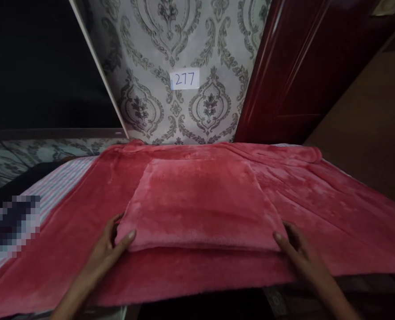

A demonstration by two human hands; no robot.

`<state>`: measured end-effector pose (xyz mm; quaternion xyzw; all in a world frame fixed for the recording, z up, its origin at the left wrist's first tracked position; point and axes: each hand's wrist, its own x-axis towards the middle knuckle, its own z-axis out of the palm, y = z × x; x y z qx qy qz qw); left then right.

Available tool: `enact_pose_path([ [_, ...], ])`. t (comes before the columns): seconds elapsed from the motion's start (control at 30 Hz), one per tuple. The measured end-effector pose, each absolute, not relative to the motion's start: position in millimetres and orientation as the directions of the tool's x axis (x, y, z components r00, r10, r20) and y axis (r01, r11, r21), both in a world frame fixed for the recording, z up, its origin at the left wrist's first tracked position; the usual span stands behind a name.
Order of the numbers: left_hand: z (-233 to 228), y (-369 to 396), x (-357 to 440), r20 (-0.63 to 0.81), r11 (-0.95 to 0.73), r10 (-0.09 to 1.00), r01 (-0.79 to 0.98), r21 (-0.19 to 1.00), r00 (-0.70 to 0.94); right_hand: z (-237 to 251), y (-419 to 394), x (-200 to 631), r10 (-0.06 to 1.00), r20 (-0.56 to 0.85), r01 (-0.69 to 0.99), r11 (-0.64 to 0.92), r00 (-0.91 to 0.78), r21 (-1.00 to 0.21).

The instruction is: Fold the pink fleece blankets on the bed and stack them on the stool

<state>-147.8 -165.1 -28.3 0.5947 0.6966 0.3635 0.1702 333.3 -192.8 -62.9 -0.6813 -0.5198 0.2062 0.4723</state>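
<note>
A folded pink-red plush cloth (200, 200) lies roughly as a rectangle, its near edge raised a little. My left hand (112, 244) grips its near left corner, thumb on top and fingers at the side and beneath. At the near right corner, my right hand (295, 246) holds it the same way, the fingers partly hidden. Under the cloth spreads a larger plush blanket (93, 213) of the same colour, wrinkled on the right and bunched along the far edge.
A striped cloth (65, 178) shows beneath the blanket at left, beside a blurred-out patch (10, 226). Behind stand a dark screen (44, 66), patterned wallpaper (180, 40) with a paper marked 277 (185, 79), and a dark red door (293, 66).
</note>
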Motion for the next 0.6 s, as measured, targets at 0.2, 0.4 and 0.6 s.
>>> enact_pose_path([
  [0.2,-48.8,-182.3,-140.3,0.463,-0.200,0.884,0.846,0.494,-0.061,-72.9,-207.8,331.6,0.896,0.382,0.749,0.091,0.226,-0.656],
  [0.4,-43.5,-182.1,-141.2,0.616,-0.390,0.746,0.916,0.094,0.254,-77.1,-212.4,326.0,0.861,0.509,0.887,0.246,-0.014,-0.391],
  [0.6,-40.8,-167.8,-147.9,0.525,-0.432,0.738,0.894,-0.116,0.424,-92.0,-203.1,327.3,0.834,0.540,0.915,0.296,-0.109,-0.273],
])
